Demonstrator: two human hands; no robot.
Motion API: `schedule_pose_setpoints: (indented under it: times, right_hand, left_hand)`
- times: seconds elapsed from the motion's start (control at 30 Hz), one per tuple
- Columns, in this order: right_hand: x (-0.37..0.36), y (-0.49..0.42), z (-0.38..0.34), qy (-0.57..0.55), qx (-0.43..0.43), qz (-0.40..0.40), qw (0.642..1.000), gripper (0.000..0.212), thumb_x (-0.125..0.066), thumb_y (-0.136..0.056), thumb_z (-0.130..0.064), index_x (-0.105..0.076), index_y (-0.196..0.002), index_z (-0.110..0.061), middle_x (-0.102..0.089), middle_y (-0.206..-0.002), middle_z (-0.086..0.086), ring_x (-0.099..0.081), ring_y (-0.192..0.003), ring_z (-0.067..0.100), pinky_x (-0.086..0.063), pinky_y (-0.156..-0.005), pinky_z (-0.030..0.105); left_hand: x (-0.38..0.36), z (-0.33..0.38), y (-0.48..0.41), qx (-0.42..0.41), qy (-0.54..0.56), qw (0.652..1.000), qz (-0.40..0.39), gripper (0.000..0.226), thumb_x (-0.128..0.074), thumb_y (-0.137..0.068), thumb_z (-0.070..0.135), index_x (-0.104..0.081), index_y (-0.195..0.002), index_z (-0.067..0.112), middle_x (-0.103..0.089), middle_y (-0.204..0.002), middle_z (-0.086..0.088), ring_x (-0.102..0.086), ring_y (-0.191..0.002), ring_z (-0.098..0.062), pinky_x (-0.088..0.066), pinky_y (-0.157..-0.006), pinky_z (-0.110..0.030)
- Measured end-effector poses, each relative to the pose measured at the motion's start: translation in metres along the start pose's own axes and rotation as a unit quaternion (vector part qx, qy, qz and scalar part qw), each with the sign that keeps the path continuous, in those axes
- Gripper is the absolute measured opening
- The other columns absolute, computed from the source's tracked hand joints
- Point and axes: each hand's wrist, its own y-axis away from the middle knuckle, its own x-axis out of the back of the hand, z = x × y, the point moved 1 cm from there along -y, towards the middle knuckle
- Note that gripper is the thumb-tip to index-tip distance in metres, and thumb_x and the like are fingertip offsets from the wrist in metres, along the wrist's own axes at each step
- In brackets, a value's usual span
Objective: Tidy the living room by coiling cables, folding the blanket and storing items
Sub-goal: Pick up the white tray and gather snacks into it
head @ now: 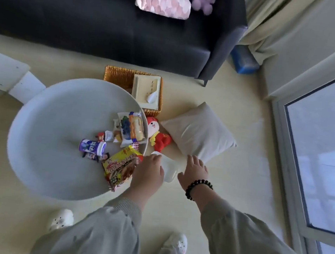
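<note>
- Saw the left hand (pixel 148 171) at the right edge of the round tabletop (pixel 50 137), over a white object (pixel 169 167); could not tell its grasp.
- Saw the right hand (pixel 195 170) released, fingers spread, right of the tabletop, near a grey pillow (pixel 200 131).
- Found the pink blanket (pixel 163 1) on the black sofa (pixel 91 19), beyond the tabletop.
- Noted snack packets (pixel 121 167) on the tabletop's right side.

Woven wicker basket (pixel 116 77); glossy plastic snack packet (pixel 121 166); matt cloth pillow (pixel 199 130).
</note>
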Motion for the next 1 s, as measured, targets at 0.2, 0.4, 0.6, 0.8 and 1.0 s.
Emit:
schedule_pose_setpoints:
  times: [0.2,0.4,0.6,0.8,1.0]
  right_hand:
    - [-0.074,-0.062,0.041,0.002,0.031,-0.033,0.999,0.062,-0.048,-0.089,-0.023,-0.022,-0.145,-0.013,-0.028,-0.149,0.002,-0.025,-0.138,0.022,-0.023,-0.112,0.033]
    - [-0.179,-0.155,0.056,-0.05,0.008,-0.046,0.998,0.063,-0.049,-0.089,-0.024,-0.022,-0.145,-0.011,-0.028,-0.149,0.004,-0.03,-0.134,0.024,-0.033,-0.107,0.035]
    - [-0.268,-0.264,0.08,-0.094,-0.053,-0.032,0.994,0.067,-0.053,-0.09,-0.026,-0.02,-0.145,-0.008,-0.028,-0.148,0.011,-0.035,-0.131,0.03,-0.035,-0.102,0.037]
    - [-0.35,-0.338,0.095,-0.206,-0.166,-0.067,0.962,0.063,-0.057,-0.091,-0.016,-0.022,-0.141,-0.001,-0.044,-0.134,0.018,-0.049,-0.12,0.033,-0.042,-0.094,0.036]
    - [-0.364,-0.357,0.108,-0.15,-0.135,0.029,0.979,0.052,-0.045,-0.089,0.002,-0.034,-0.139,-0.009,-0.054,-0.111,0.015,-0.056,-0.105,0.031,-0.046,-0.082,0.032]
  left_hand:
    - [-0.096,-0.008,-0.033,0.114,0.023,0.993,0.008,0.034,-0.039,-0.098,0.018,-0.049,-0.13,0.009,-0.054,-0.124,-0.007,-0.051,-0.116,-0.023,-0.047,-0.087,-0.033]
    - [-0.205,-0.06,-0.107,0.099,0.042,0.993,0.051,0.043,-0.04,-0.1,0.02,-0.039,-0.142,0.012,-0.047,-0.14,-0.004,-0.045,-0.127,-0.02,-0.045,-0.096,-0.031]
    - [-0.309,-0.136,-0.19,0.103,0.025,0.992,0.069,0.05,-0.043,-0.098,0.019,-0.033,-0.146,0.014,-0.037,-0.149,-0.004,-0.035,-0.136,-0.023,-0.036,-0.108,-0.034]
    - [-0.385,-0.192,-0.246,0.216,0.141,0.966,0.034,0.071,-0.048,-0.094,0.017,-0.009,-0.154,0.016,-0.029,-0.155,-0.008,-0.037,-0.136,-0.03,-0.038,-0.102,-0.04]
    - [-0.393,-0.198,-0.262,0.234,0.108,0.966,0.028,0.049,-0.047,-0.094,0.018,-0.037,-0.141,0.006,-0.043,-0.136,-0.014,-0.046,-0.124,-0.031,-0.042,-0.096,-0.039]
